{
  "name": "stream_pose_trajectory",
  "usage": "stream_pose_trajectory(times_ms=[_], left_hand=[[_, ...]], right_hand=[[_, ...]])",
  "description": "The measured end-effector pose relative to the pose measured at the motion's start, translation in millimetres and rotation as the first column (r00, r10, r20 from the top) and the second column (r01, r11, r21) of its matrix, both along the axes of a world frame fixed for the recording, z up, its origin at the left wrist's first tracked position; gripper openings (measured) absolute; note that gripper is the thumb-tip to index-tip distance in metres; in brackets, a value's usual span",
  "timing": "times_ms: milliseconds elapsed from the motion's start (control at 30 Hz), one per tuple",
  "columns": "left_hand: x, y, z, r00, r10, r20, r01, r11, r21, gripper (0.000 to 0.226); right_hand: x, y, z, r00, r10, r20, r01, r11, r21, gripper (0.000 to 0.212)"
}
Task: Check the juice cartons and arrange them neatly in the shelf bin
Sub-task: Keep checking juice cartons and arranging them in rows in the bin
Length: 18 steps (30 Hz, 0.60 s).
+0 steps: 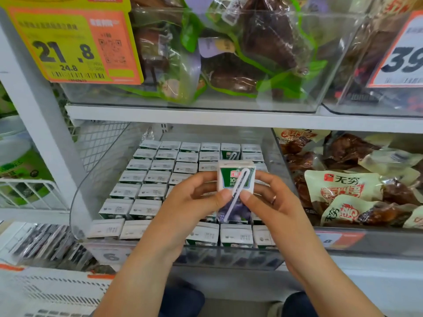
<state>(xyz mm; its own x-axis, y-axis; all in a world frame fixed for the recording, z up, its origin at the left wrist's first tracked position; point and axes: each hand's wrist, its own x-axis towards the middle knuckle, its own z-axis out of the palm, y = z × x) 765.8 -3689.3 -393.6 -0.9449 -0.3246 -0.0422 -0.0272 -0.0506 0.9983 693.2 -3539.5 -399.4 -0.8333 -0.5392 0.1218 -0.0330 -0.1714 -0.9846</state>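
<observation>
I hold one small juice carton (235,179) upright above the clear shelf bin (96,170), its green-and-purple face with a wrapped straw turned toward me. My left hand (194,197) grips its left side, thumb on the front. My right hand (270,197) grips the right side, thumb beside the straw. Below, several rows of matching cartons (146,177) stand packed in the bin, white tops up. One carton (230,152) in the back rows stands higher than its neighbours, showing its face and straw.
To the right, a bin holds packets of vacuum-packed meat snacks (343,186). The shelf above carries clear bins of green-edged bags (206,53) and yellow and orange price tags (68,42). A white upright post (41,124) and wire basket (29,193) stand left.
</observation>
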Motion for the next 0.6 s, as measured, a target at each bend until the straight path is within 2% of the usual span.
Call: stream_pose_trajectory(times_ms=[167, 533, 600], left_hand=[[0, 2, -2, 1.0, 0.015, -0.022, -0.016, 0.997, -0.069, 0.043], [0, 5, 2, 0.982, 0.076, -0.173, -0.102, 0.984, -0.146, 0.041], [0, 7, 3, 0.986, 0.07, -0.153, -0.095, 0.982, -0.163, 0.044]], right_hand=[[-1, 4, -1, 0.999, 0.016, -0.028, -0.015, 0.999, 0.034, 0.034], [7, 10, 10, 0.968, -0.005, -0.252, 0.026, 0.996, 0.08, 0.039], [9, 9, 11, 0.967, -0.011, -0.255, 0.046, 0.99, 0.131, 0.049]])
